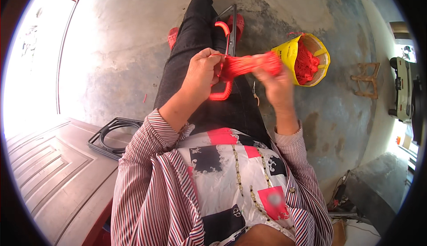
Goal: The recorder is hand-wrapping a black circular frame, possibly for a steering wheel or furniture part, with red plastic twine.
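Observation:
A hank of red cord [242,66] is stretched between my two hands above my lap. My left hand [203,73] is closed round its left end, with the fingertips pinched together. At the other end, my right hand [276,88] grips the bundle; it is smeared by motion. Beneath the hank lies a dark metal frame [231,34] across my legs, its curved part [221,95] wrapped in red cord. To the right stands a yellow bucket [289,54], tilted in view, holding more tangled red cord [307,63].
A black frame with a round opening [111,132] rests on a grey panelled surface [58,166] at the left. Red shoes [239,26] are on the floor by my legs. A small wooden stand [367,80] and a toy vehicle [402,90] are farther right.

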`<move>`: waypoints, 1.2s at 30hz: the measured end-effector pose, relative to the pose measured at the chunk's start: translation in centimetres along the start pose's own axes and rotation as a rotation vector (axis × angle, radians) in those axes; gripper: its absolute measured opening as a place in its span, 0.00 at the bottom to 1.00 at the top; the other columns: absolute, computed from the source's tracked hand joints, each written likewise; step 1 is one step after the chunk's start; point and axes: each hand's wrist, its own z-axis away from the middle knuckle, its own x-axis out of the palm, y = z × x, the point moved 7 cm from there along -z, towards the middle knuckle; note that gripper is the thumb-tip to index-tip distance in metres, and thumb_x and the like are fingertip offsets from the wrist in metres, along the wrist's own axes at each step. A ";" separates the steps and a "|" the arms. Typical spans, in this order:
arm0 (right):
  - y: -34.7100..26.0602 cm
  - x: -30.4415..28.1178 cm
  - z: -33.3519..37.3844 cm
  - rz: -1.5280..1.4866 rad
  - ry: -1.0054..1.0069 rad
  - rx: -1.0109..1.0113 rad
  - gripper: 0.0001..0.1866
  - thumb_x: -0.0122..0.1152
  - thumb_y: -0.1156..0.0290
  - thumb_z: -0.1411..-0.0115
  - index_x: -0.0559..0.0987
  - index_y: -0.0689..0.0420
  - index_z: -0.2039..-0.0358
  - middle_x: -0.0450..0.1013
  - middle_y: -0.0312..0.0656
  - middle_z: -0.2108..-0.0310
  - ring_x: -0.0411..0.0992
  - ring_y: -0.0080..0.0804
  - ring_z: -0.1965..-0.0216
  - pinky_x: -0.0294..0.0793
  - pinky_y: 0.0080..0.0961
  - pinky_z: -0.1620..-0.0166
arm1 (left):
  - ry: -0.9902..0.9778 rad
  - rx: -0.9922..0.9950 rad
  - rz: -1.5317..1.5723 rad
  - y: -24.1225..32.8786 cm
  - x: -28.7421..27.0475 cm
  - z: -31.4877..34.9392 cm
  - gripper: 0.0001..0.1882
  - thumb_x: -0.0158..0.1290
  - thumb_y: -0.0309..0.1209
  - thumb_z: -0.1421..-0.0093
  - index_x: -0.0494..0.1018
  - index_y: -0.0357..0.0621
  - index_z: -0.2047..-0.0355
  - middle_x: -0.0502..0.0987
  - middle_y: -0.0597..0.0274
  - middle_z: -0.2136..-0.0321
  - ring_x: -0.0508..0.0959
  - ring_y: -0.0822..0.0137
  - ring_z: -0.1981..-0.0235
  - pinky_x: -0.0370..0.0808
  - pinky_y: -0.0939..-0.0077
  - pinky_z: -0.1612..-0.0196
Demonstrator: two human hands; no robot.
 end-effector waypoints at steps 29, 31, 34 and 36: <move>0.7 -2.4 8.6 -0.436 0.130 0.483 0.25 0.57 0.50 0.38 0.75 0.59 0.52 0.75 0.39 0.60 0.74 0.29 0.58 0.75 0.30 0.53 | -0.296 1.022 -1.014 2.5 7.2 7.0 0.13 0.58 0.25 0.44 0.75 0.37 0.58 0.77 0.61 0.63 0.76 0.69 0.61 0.71 0.76 0.56; 3.5 1.9 7.9 -0.691 0.108 0.463 0.24 0.53 0.51 0.36 0.76 0.60 0.54 0.75 0.38 0.63 0.74 0.25 0.63 0.75 0.22 0.62 | -0.330 0.805 -0.731 1.2 7.1 6.6 0.13 0.58 0.26 0.43 0.75 0.37 0.57 0.77 0.61 0.61 0.76 0.69 0.60 0.71 0.76 0.54; 4.4 2.2 6.1 -0.356 -0.298 0.591 0.20 0.54 0.56 0.35 0.76 0.61 0.54 0.75 0.35 0.67 0.73 0.21 0.71 0.69 0.16 0.72 | -0.372 0.314 -0.032 1.6 4.5 4.6 0.14 0.53 0.21 0.39 0.73 0.38 0.53 0.77 0.62 0.57 0.76 0.68 0.56 0.72 0.73 0.49; 4.7 0.6 4.0 -0.534 -0.354 0.540 0.18 0.55 0.60 0.36 0.77 0.61 0.54 0.74 0.34 0.70 0.71 0.20 0.74 0.66 0.15 0.74 | -0.280 0.335 0.113 3.2 2.1 3.4 0.14 0.49 0.18 0.38 0.72 0.37 0.51 0.77 0.62 0.56 0.76 0.68 0.55 0.72 0.72 0.48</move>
